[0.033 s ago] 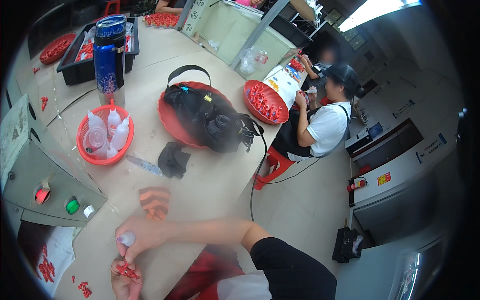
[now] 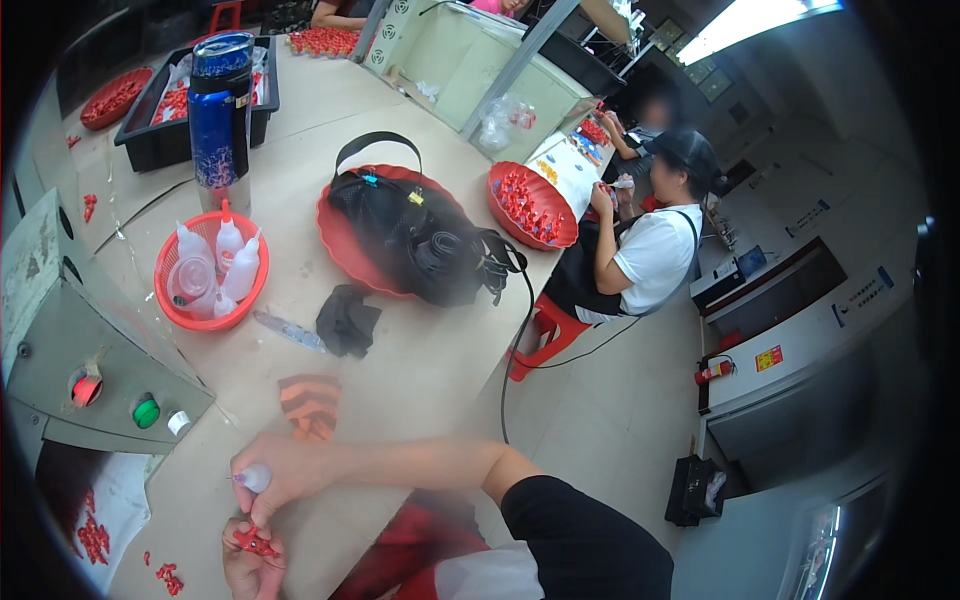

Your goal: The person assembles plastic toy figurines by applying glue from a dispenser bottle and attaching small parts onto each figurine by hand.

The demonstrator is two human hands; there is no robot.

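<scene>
Close to the table's near edge, my left hand (image 2: 245, 575) grips a small red figurine (image 2: 252, 542) with dark spots on it, partly hidden by the fingers. Just above it, my right hand (image 2: 285, 478) is closed around a small whitish squeeze bottle (image 2: 256, 478) with a thin tip pointing left. Its fingertips reach down to the figurine and seem to touch it. An orange-and-black striped cloth (image 2: 310, 402) lies beyond my right wrist.
A red basket (image 2: 262, 285) of squeeze bottles, a blue tumbler (image 2: 218, 130) and a red tray (image 2: 330, 235) under a black bag (image 2: 420, 235) stand farther off. A grey machine (image 2: 90, 330) flanks the left. A co-worker (image 2: 650, 250) sits at right. Loose red pieces (image 2: 170, 580) lie near my left hand.
</scene>
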